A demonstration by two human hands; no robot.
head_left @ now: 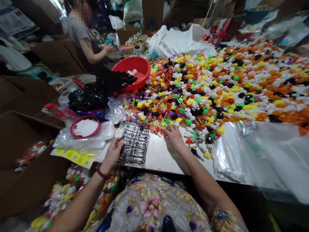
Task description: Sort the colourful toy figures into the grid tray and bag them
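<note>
My left hand [116, 149] is closed on the left edge of a black plastic grid frame [134, 143], which lies flat on the white table. Rows of small round sockets run across the frame. My right hand [174, 135] lies at the near edge of a big heap of small colourful plastic pieces [188, 87], its fingers stretched out and apart against the nearest ones. Whether a piece is under its fingertips I cannot make out. The pieces are orange, yellow, white, black, green and red, several with thin striped stems.
Clear plastic bags [231, 154] lie at the right. To the left are a small red basket [98, 129] with white contents, a black bag [88, 98] and cardboard boxes [29, 125]. Beyond stands a red basin [147, 69]; a co-worker [84, 42] is at the back left.
</note>
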